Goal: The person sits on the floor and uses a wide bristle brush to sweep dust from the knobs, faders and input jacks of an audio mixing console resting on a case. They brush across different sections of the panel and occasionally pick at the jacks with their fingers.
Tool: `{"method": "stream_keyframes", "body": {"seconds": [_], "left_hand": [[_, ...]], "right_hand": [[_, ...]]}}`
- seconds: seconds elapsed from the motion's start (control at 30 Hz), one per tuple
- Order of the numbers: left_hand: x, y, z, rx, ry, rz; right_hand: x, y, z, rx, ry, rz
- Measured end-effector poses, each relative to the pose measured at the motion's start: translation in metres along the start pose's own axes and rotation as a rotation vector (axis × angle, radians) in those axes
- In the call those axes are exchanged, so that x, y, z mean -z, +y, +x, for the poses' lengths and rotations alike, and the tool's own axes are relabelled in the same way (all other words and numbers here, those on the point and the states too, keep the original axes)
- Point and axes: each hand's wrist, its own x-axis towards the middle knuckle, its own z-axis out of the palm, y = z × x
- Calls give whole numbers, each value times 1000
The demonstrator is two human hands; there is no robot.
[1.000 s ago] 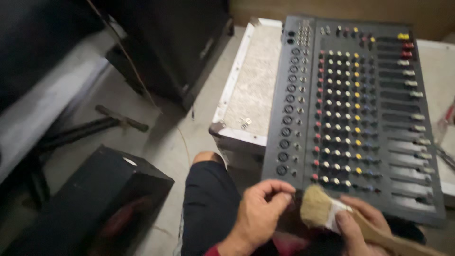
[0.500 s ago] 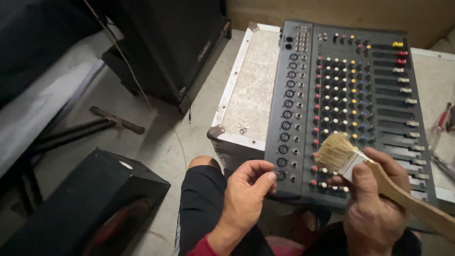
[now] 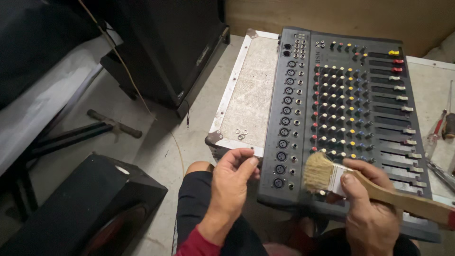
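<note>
My right hand (image 3: 367,208) is wrapped around the paintbrush (image 3: 332,176) by its flat wooden handle, its pale bristles resting on the mixer's (image 3: 350,114) near corner just beside my left hand (image 3: 232,180), whose fingers curl against the mixer's edge. Stiff bristles could snag the small plastic knobs or push dust into the fader slots, I judge. The case (image 3: 251,95) beyond my left hand looks gritty, metal-edged.

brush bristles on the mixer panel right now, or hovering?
Touching. Head view: the paintbrush bristles splay against the mixer knobs, no gap, with the right hand gripping the handle.
</note>
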Motion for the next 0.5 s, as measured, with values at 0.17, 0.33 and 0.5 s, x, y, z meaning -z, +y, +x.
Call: {"method": "stream_keyframes", "body": {"seconds": [0.17,0.33,0.5], "left_hand": [[15,2,18,-405,228,779],[30,0,49,-595,286,1154],[36,-7,65,-622,262,1222]], "right_hand": [[-9,12,6,51,95,35],[-25,27,13,163,43,-23],[-35,27,18,130,60,-26]]}}
